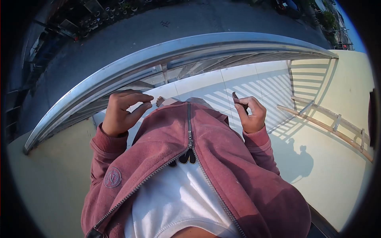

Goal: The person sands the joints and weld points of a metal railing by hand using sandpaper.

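On the left, my left hand (124, 111) is raised beside the jacket with its fingers curled and a narrow gap between thumb and forefinger; nothing shows in it. My right hand (251, 113) pinches a small dark object (235, 96) between thumb and fingers; its upper end sticks out above the fingertips. What the object is cannot be made out. Between the hands lies the front of a red zip jacket (222, 139), partly unzipped, with the zip pull (190, 139) at chest height. A white shirt (170, 194) shows beneath it.
A metal railing (190, 41) curves across in front, with a paved street (158, 23) beyond and below. Pale floor tiles (238, 81) carry striped shadows. At the right, a wooden ladder (337, 123) leans by a cream wall (353, 75).
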A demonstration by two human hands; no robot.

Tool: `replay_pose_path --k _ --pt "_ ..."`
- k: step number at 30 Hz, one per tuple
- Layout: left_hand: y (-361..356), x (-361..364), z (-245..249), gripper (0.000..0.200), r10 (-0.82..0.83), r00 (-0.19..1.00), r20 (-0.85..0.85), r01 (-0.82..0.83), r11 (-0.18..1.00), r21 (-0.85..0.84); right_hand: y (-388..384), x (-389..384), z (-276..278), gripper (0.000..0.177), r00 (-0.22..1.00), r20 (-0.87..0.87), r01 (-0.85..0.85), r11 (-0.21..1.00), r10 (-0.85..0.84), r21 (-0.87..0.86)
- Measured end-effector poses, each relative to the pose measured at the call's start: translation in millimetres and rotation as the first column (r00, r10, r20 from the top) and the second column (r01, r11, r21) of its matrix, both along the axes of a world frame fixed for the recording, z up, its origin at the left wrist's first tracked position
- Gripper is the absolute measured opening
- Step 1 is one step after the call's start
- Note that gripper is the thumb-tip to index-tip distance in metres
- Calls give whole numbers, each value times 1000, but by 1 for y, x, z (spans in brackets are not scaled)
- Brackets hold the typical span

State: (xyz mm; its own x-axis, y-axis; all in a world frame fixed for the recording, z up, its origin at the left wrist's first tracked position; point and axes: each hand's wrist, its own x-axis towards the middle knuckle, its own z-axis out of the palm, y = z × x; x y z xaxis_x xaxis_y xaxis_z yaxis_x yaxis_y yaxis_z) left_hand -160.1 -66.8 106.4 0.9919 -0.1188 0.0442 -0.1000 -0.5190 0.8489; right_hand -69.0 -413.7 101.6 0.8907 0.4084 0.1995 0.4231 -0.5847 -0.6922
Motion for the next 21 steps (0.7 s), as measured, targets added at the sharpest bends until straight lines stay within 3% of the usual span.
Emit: replay_pose_path --k 1,2,4,8,10,11,14,16,18,20,21 --pt "-17 2 -18 43 73 989 128 -108 951 289 -6 4 -1 9 999 1 -38 999 38 7" --pt "-32 8 -35 56 106 958 266 -239 808 539 -11 8 -1 9 997 3 -81 997 81 15" --pt "-50 15 -72 76 256 939 229 -344 689 639 -25 12 -1 9 991 6 -131 991 131 29" --pt "-87 35 -83 75 408 865 292 -480 500 721 -68 13 -4 10 983 31 -181 982 179 47" --pt "-98 30 -79 73 419 861 289 -495 556 668 -102 12 -8 10 993 63 -100 994 97 33" --pt "-100 17 -70 70 363 904 225 -405 560 723 -122 9 -13 10 997 57 -48 998 46 33" --pt "-113 -1 -81 72 512 843 165 -473 559 681 -183 -6 -42 9 992 13 127 991 -128 37" --pt "-116 11 -101 82 534 820 206 -517 534 669 -206 -16 -48 9 990 -10 143 989 -143 31" --pt "-140 39 -121 92 674 687 270 -725 616 308 -220 -22 -50 9 985 -32 168 986 -168 15" --pt "-173 70 -127 99 679 728 99 -684 710 168 -228 -23 -50 9 992 -63 107 994 -109 -27" --pt "-191 79 -134 98 569 813 125 -581 807 108 -230 -23 -48 9 994 -47 99 995 -100 -29"
